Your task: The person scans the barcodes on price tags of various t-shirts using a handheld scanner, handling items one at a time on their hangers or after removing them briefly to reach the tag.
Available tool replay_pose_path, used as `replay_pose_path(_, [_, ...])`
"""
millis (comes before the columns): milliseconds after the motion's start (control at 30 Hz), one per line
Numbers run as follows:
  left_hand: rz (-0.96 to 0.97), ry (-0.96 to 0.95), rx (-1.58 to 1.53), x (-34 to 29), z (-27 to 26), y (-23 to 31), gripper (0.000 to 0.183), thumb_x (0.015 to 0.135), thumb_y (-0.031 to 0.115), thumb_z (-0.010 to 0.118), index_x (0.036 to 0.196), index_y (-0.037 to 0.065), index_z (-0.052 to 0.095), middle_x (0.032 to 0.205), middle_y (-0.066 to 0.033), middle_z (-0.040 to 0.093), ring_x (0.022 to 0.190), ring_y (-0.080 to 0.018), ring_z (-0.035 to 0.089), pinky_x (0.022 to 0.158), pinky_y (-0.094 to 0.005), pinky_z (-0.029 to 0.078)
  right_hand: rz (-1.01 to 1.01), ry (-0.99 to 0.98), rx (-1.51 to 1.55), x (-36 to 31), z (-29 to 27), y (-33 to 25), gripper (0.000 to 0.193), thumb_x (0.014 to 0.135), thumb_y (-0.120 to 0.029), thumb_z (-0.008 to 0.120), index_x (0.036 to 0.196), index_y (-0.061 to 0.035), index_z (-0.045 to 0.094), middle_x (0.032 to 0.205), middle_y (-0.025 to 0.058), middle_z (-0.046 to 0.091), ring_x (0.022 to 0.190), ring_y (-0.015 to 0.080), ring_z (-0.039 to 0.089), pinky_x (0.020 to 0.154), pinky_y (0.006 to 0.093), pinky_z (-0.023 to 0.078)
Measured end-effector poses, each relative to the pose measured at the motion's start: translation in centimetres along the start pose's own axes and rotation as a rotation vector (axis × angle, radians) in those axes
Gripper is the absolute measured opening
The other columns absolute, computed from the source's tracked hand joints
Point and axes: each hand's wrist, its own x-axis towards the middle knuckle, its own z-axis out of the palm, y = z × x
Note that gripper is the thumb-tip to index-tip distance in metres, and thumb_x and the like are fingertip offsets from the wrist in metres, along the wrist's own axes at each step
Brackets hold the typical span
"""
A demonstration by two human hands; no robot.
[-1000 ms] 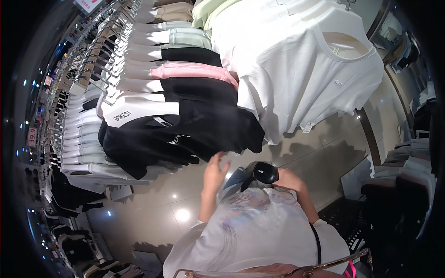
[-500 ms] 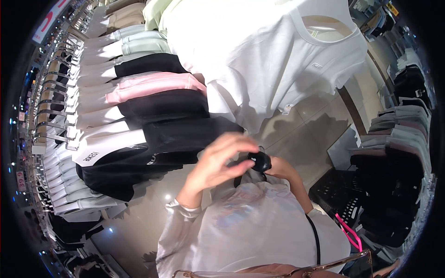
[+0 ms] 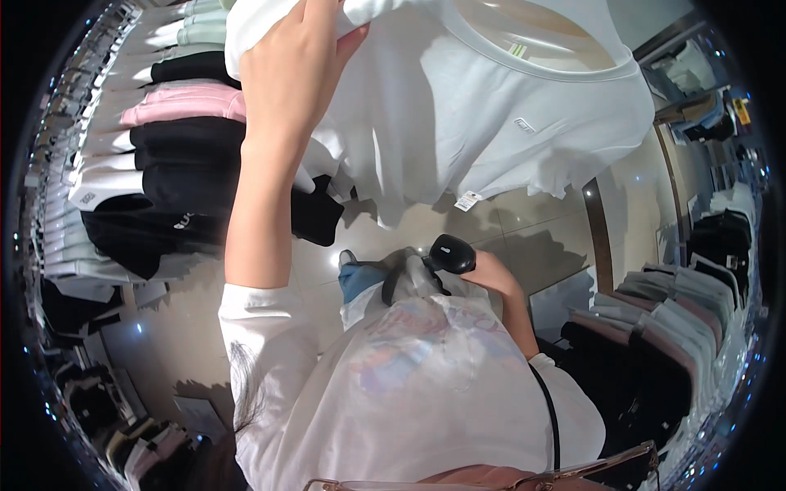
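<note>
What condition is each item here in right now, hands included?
Left hand: raised, gripping the white T-shirt.
White T-shirt: hanging, paper tag dangling at its hem.
Right hand: closed around a black handheld scanner.
Folded shirts: stacked in rows.

White T-shirt (image 3: 524,106): soft matt knit cloth, smooth, loosely creased where it is gripped by the left hand (image 3: 291,74); a small paper tag (image 3: 467,200) is seen at its hem. Handheld scanner (image 3: 452,253) in the right hand (image 3: 490,274): black plastic with a slight sheen. Floor (image 3: 524,237): polished tile, glossy, with reflected lights. Folded garments (image 3: 176,135) at left: matt cloth in black, pink and white. Shoulder strap (image 3: 550,413): thin, dark, smooth.
</note>
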Motion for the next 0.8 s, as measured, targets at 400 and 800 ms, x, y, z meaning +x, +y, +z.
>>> replay_pose_path(400, [-0.22,0.212,0.322,-1.1,-8.5,2.0,0.023,0.079,0.027,0.067,0.093,0.011,0.059,0.057,-0.003,0.053,0.047,-0.0103,0.047,0.048,-0.0242,0.039,-0.078,0.131,-0.123,7.8,-6.5,16.3,0.032,0.062,-0.017,0.07,0.091,-0.0055,0.065,0.089,0.0146,0.064,0.117,0.0305,0.042,0.109,0.0347,0.012])
replay_pose_path(800, [-0.619,0.518,0.317,-12.8,-25.5,-2.1,0.027,0.086,0.027,0.06,0.097,0.003,0.064,0.082,-0.0005,0.062,0.072,-0.007,0.052,0.068,-0.0197,0.041,-0.089,0.272,0.136,8.0,-3.5,3.9,0.04,0.064,-0.009,0.072,0.1,0.0013,0.058,0.086,0.0058,0.063,0.076,0.0126,0.056,0.072,0.0267,0.045])
